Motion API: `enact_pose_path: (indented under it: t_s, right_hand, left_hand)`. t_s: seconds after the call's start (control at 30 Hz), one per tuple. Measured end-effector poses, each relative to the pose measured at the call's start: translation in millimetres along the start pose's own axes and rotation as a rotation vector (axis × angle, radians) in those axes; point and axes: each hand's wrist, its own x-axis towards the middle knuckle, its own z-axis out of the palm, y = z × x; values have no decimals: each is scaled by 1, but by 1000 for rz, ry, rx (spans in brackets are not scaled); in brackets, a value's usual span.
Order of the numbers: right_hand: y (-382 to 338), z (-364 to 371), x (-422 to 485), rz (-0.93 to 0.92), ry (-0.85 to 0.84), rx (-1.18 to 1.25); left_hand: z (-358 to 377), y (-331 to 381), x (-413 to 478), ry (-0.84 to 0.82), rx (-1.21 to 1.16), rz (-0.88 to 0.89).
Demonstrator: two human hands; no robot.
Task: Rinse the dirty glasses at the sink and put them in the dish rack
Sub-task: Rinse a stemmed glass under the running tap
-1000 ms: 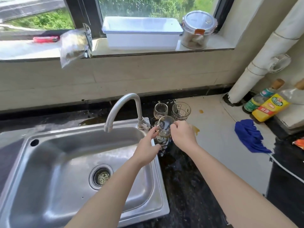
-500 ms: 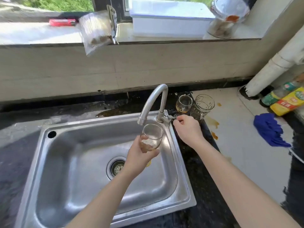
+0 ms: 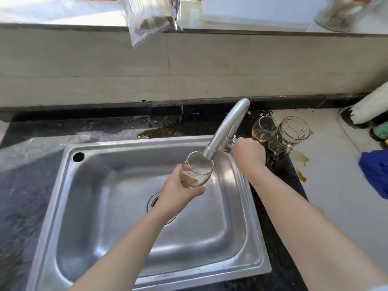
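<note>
My left hand grips a stemmed glass with brownish liquid in its bowl, held right under the spout of the steel faucet over the steel sink. My right hand is closed on the faucet handle at the tap's base. Two more dirty glasses stand on the dark counter behind that hand: a small stemmed glass with amber liquid and a cut-pattern glass. No dish rack is in view.
Brown spills lie behind the sink and on the pale counter to the right. A blue cloth lies at the right edge. A white pipe rises at the back right. A plastic bag hangs off the window sill.
My left hand carried the stemmed glass from the counter over the basin and up under the spout. My right hand left the glass and closed on the faucet handle.
</note>
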Motion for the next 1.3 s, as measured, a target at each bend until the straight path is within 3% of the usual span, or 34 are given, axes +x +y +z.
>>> enact_pose_path:
  t_s: [0.63,0.73,0.8,0.83,0.93,1.03,1.13,1.3]
  right_hand:
    - [-3,8,-8,-134,-33,-95]
    - [-3,6,-14,-174,106,-102]
    - [-2,6,-27,-212,240,82]
    - [-4,1,-36,-210,211,279]
    - [-15,-11,-65,-85,-153,897]
    - [-28,-10,-82,-103,-295,1210]
    - [-37,-5,-85,-127,-328,1299]
    - [-49,-7,-78,-137,-309,1157]
  left_hand:
    - [4,-12,-5,16,-29,-33]
    - [3,-12,-6,27,-38,-45]
    - [1,-15,-8,33,-59,-70]
    - [0,-16,-8,34,-65,-84]
    - [-1,-18,-8,21,-41,-128]
    - [1,-18,-8,-16,-48,-138]
    - [2,-14,-10,-71,-73,-150]
    - [2,-9,-8,-138,-96,-193]
